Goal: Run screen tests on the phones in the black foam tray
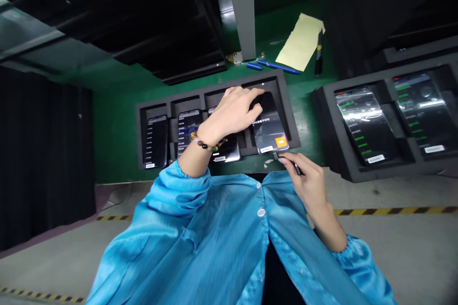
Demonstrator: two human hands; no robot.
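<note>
1. Reaching across the tray [294, 126] in the head view, the left hand [232, 112] has its fingers spread and grips nothing; its index fingertip lies at the upper end of the fourth phone [268, 126], with the thumb over that phone's left side. Whether either digit presses down, I cannot tell.
2. Pinched between the thumb and fingers of the right hand [309, 176] is a dark plug [275, 156]. Its tip points at the fourth phone's lower edge, just beside it; contact is too small to tell.
3. The fourth phone lies face up in the tray's rightmost compartment, its dark screen lit with white text and an orange button [281, 142].
4. To its left, the third phone [231, 148] is partly hidden under the left hand and wrist; the second phone [186, 128] and first phone [156, 143] fill the compartments beyond.
5. On the right, a second tray [327, 128] holds two more phones [365, 124] showing green lines.
6. Behind the first tray, on the green table [119, 105], lie a blue pen [281, 67], its cap [254, 66], yellow paper [300, 43] and a black pen [318, 55].
</note>
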